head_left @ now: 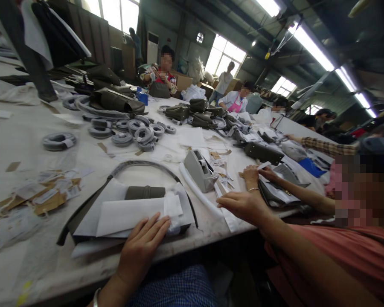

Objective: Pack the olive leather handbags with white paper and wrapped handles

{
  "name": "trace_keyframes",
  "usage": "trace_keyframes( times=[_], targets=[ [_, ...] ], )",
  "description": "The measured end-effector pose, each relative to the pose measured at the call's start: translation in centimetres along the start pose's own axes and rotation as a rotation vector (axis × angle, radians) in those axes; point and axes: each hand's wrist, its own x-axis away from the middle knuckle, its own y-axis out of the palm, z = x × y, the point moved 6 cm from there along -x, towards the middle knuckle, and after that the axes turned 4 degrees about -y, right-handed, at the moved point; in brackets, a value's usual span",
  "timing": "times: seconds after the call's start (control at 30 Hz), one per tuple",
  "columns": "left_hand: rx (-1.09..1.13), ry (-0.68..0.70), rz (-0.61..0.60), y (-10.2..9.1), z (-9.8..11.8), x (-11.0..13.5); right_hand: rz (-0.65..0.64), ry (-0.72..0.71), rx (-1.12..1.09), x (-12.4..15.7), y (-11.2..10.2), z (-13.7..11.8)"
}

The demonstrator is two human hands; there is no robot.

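My left hand [143,244] lies flat, fingers apart, on white wrapping paper [128,215] that covers an olive handbag [144,192] at the table's near edge. The bag's dark strap [144,164] arcs above it. My right hand [243,206] reaches out palm down with fingers stretched, holding nothing. Its fingertips are at a white paper strip [225,213] just right of a grey tape dispenser [199,169]. A white foam tube [196,190] lies between the bag and the dispenser.
Coiled grey straps [137,133] and more olive bags [115,100] fill the table's middle and far side. Paper tags [41,195] lie scattered at the left. A co-worker in a salmon shirt, at my right, has both hands [254,174] on a wrapped bag. Other people sit farther off.
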Motion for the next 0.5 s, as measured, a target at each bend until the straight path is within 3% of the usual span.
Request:
trace_keyframes(
  times=[0.1,0.2,0.33,0.5],
  targets=[
    [0.026,-0.030,-0.008,0.1,-0.1,0.1,-0.231,-0.378,0.379,-1.8,3.6,-5.5],
    [0.024,-0.041,-0.020,0.1,-0.1,0.0,-0.359,-0.597,0.529,-4.1,6.9,-8.7],
    [0.015,-0.043,-0.016,0.1,0.0,0.0,-0.499,-0.695,0.622,-7.6,10.1,-10.2],
    [0.019,-0.051,-0.010,0.3,0.1,0.2,-0.626,-0.711,0.718,-10.7,12.6,-10.4]
  ],
)
